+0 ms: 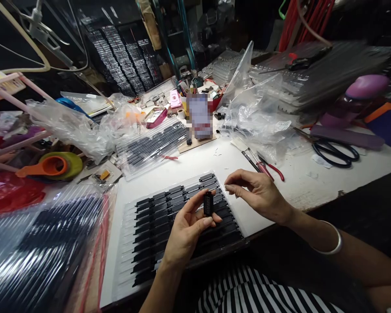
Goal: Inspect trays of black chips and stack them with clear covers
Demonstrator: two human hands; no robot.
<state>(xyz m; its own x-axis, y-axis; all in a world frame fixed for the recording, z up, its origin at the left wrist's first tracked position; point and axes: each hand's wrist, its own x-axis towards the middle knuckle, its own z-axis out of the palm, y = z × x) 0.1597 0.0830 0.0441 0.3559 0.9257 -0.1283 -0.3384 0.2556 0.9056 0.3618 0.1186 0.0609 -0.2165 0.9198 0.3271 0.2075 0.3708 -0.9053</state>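
So, closest to me was some black-and-white striped fabric [247,291], with both hands just past it. The left hand [187,228] had a small black rectangular plastic part [208,204] pinched upright in its fingers, right over a clear plastic tray [125,248] full of rows of similar dark pieces. The right hand [262,198], silver bangle [338,243] on the wrist, was up beside it, fingers curled, thumb and index tips close together; couldn't tell if they gripped anything tiny. Past that, red-handled pliers [275,170] and dark-handled scissors [335,153] lay on the white table [299,189]. Farther back sat crumpled clear plastic bags [254,117], then tall dark stacks [117,56] at the back left.
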